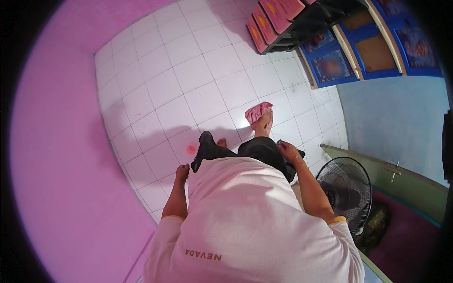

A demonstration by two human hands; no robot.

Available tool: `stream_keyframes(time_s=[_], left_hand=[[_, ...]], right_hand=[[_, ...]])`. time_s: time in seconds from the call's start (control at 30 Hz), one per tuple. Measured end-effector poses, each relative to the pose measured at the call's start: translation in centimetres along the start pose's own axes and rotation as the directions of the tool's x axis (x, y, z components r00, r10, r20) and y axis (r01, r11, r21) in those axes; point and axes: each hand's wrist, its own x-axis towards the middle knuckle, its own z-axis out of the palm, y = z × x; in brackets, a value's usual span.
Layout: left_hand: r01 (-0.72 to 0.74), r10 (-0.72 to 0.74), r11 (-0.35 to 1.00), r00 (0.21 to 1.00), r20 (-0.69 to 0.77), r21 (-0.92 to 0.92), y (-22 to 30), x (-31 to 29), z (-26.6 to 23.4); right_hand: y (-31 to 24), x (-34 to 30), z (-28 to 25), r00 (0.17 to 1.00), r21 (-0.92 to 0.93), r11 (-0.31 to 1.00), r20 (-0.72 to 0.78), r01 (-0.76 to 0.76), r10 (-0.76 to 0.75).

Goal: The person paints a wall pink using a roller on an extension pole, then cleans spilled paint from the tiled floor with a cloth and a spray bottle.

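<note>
My left hand [182, 171] is closed at the left edge of my black shorts [214, 150], its fingers pinching the cloth. On the other side my right hand [288, 152] is closed too, gripping the dark fabric by my right thigh. Under my right foot [261, 125] lies a crumpled pink patterned cloth [257, 112], flat on the white tiles. Only the toes of my left foot [222, 142] show past the shorts. Close to them on the floor is a small pinkish-red wet-looking patch [191, 149].
White floor tiles [188, 75] meet a pink wall [56, 141] on the left. Pink-fronted drawers [271, 23] and a blue cabinet [332, 66] stand far right. A black fan [347, 188] is close on my right, near a greenish door [410, 177] with a metal handle.
</note>
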Motion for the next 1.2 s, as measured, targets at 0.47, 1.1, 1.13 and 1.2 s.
stream_keyframes(time_s=[0.47, 1.1, 1.13, 1.2], left_hand=[[0.011, -0.007, 0.953, 1.0, 0.015, -0.303, 3.8, 2.8, -0.1], [0.053, -0.038, 0.988, 0.993, 0.109, -0.142, 5.3, 1.7, 0.8], [0.037, -0.018, 0.982, 0.995, 0.1, -0.187, 5.6, 2.0, 0.8], [0.007, 0.017, 0.959, 0.997, 0.08, -0.284, 5.6, 2.8, 1.1]], right_hand=[[-2.8, 2.3, -0.6, 0.996, -0.089, 0.995, 0.088, 0.035, -0.028], [0.3, -3.4, -0.1, 0.984, -0.118, 0.992, -0.174, -0.054, 0.032], [0.5, -3.4, 0.0, 0.984, -0.127, 0.989, -0.171, -0.072, 0.049], [0.2, -3.5, -0.2, 0.983, -0.134, 0.988, -0.173, -0.081, 0.057]])
